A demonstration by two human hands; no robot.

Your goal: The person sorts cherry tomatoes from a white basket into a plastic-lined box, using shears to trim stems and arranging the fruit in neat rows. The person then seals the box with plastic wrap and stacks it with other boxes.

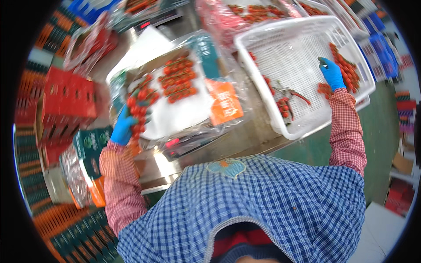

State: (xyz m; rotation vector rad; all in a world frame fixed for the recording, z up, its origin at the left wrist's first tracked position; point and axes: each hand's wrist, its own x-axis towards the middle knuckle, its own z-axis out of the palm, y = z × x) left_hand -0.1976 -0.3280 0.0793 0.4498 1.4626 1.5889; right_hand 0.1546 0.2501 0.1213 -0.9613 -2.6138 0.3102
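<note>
My left hand (122,129), in a blue glove, holds a bunch of cherry tomatoes on the vine (138,115) at the left side of a cardboard carton (148,64) lined with white paper. Rows of vine tomatoes (178,79) lie in that carton, which sits inside clear plastic. Over the right part of a white perforated plastic crate (258,98) is my right hand (331,74), gloved too, beside a pile of vine tomatoes (348,70); whether its fingers touch any is unclear. Red-handled pruning shears (297,95) lie in the crate near loose bunches.
Below the carton is a scale with a red display (172,142). Red cartons (70,95) are stacked at the left, with a green and orange carton (90,144) nearer. Behind stand another scale (158,20) and a pink-lined container of tomatoes (218,19).
</note>
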